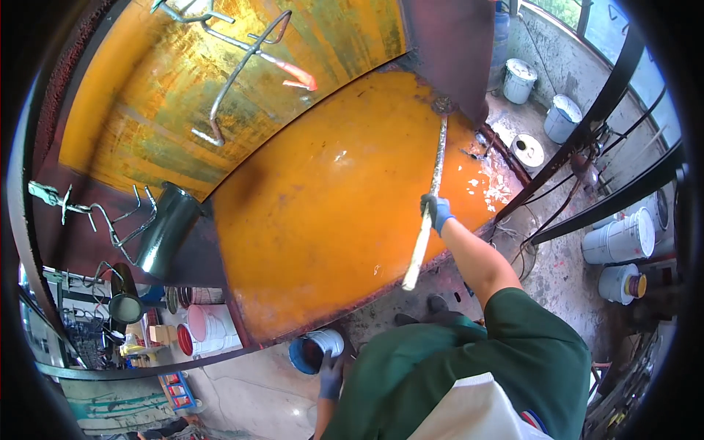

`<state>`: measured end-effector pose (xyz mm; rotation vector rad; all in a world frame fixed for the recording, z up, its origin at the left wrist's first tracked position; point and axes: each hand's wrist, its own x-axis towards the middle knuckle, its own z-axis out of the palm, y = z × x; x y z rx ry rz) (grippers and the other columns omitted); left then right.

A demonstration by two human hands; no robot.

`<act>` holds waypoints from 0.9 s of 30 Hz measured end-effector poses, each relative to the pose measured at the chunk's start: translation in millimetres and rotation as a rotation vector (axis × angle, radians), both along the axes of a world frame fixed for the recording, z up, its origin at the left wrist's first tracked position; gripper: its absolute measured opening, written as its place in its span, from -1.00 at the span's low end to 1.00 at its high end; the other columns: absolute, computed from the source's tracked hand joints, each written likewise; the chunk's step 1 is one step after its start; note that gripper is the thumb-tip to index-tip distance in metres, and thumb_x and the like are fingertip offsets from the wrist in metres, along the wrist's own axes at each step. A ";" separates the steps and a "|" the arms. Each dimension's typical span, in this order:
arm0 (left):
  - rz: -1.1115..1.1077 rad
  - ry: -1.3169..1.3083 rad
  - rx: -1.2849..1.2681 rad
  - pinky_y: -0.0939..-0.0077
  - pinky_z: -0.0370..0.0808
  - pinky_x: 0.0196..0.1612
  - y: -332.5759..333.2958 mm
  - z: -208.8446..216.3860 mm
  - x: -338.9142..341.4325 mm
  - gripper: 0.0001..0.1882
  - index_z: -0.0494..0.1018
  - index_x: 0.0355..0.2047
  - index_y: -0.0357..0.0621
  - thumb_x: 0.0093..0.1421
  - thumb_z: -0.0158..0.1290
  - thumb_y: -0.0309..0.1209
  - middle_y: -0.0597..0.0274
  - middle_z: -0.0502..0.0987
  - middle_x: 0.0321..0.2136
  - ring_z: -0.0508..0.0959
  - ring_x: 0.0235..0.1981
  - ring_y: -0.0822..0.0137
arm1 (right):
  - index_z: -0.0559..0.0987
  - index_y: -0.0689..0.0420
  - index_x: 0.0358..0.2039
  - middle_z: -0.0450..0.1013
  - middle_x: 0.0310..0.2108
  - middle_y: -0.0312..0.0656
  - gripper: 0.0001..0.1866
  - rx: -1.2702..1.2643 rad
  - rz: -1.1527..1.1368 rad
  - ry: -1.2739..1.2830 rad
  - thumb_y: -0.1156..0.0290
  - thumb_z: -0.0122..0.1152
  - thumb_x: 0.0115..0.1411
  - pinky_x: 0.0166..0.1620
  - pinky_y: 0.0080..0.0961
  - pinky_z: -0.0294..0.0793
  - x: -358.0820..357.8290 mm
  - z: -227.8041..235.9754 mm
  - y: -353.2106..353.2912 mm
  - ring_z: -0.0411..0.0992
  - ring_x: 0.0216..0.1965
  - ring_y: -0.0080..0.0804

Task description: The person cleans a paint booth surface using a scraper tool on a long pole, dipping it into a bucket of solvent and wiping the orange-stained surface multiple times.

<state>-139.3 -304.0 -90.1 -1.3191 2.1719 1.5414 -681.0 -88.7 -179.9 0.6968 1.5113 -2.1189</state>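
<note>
My right hand (438, 213), in a grey-blue glove, is closed around a long, paint-spattered whitish pole (438, 165). The pole slants over a wide orange surface (315, 213), and its dark, roundish head (444, 106) lies at the far right edge of it; what kind of tool it is I cannot make out. Low on my left, my gloved left hand (331, 375) grips the near rim of a blue and white bucket (312, 350), dark inside. Pale flakes (495, 187) are scattered on the orange near its right edge.
Bent metal hooks (246, 62) hang above a sloping yellow-stained panel (139, 95). A dark green pipe (167, 227) hangs at left. White pails (620, 236) stand along the right wall, behind black posts (609, 198). More pails (211, 323) and a blue crate (180, 391) are lower left.
</note>
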 end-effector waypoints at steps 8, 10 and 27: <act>-0.105 0.294 0.633 0.43 0.40 0.02 -9.1 33.4 -206.6 -0.42 0.24 0.17 -0.28 0.19 0.11 -0.33 0.05 0.44 -0.01 0.47 -0.05 0.28 | 0.43 0.23 -0.45 0.40 -0.66 -0.16 -0.84 -0.072 -0.083 -0.041 0.48 0.21 -0.03 -0.63 -0.40 0.36 83.3 13.4 -123.3 0.39 -0.70 -0.34; -0.096 0.134 0.824 0.51 0.44 -0.24 -4.1 46.2 -234.5 -0.52 0.32 0.06 -0.28 0.16 0.12 -0.37 0.13 0.49 -0.21 0.49 -0.28 0.38 | 0.43 0.22 -0.46 0.40 -0.65 -0.16 -0.83 -0.143 -0.076 -0.024 0.47 0.23 -0.03 -0.62 -0.40 0.38 78.6 9.8 -122.1 0.39 -0.69 -0.34; -0.210 0.061 0.346 0.44 0.43 -0.65 73.1 72.2 -441.0 -0.64 0.36 -0.16 -0.28 0.02 0.11 -0.42 0.14 0.47 -0.57 0.47 -0.69 0.34 | 0.42 0.17 -0.45 0.37 -0.61 -0.17 -0.81 -0.385 0.038 -0.235 0.39 0.25 0.04 -0.53 -0.45 0.43 -115.4 -9.9 -76.7 0.37 -0.63 -0.36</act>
